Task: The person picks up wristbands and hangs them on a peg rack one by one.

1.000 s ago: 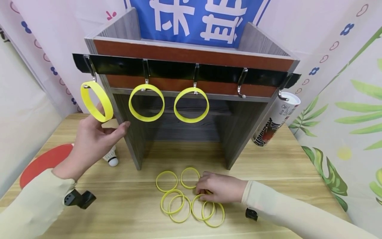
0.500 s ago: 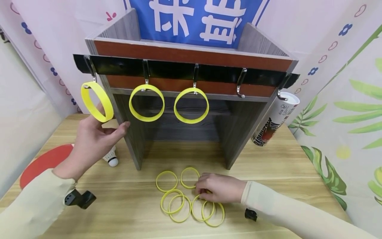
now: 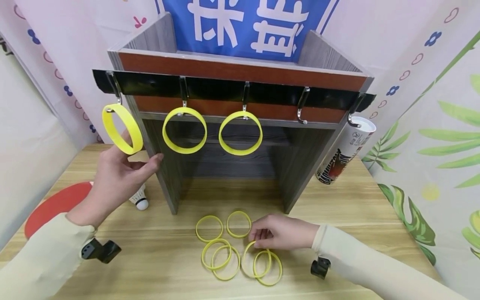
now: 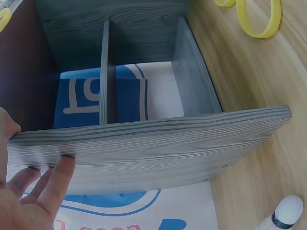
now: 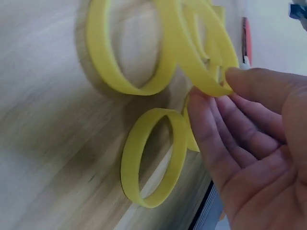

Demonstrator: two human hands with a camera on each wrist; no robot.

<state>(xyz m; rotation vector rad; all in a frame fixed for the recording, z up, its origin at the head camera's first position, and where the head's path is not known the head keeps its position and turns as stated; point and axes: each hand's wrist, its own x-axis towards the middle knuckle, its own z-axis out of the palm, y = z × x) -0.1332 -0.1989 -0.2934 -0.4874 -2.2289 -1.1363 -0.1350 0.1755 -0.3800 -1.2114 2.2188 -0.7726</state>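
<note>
My left hand (image 3: 116, 173) grips the left side panel (image 4: 144, 148) of a grey wooden shelf, thumb on one face and fingers on the other. Down on the table, my right hand (image 3: 283, 233) pinches a yellow wristband (image 5: 187, 62) between thumb and fingertips; its near edge is tilted up. It overlaps another wristband (image 3: 280, 271). Several more lie flat nearby, among them one farther back (image 3: 227, 225). Three wristbands hang from hooks on the shelf front: left (image 3: 133, 129), second (image 3: 204, 131) and middle (image 3: 260, 135). The fourth hook (image 3: 301, 108) and right-end hook (image 3: 351, 118) hold nothing.
Beside the shelf on the right stands a shuttlecock tube (image 3: 345, 152). To the left lie a red paddle (image 3: 56, 204) and a shuttlecock (image 3: 141, 202), both partly behind my left arm. A black strip (image 3: 217, 87) carrying the hooks sticks out past both shelf sides.
My right hand has turned and shifted slightly right, tilting up the edge of the wristband it now pinches. My left hand stays on the panel, and the hanging wristbands have not moved.
</note>
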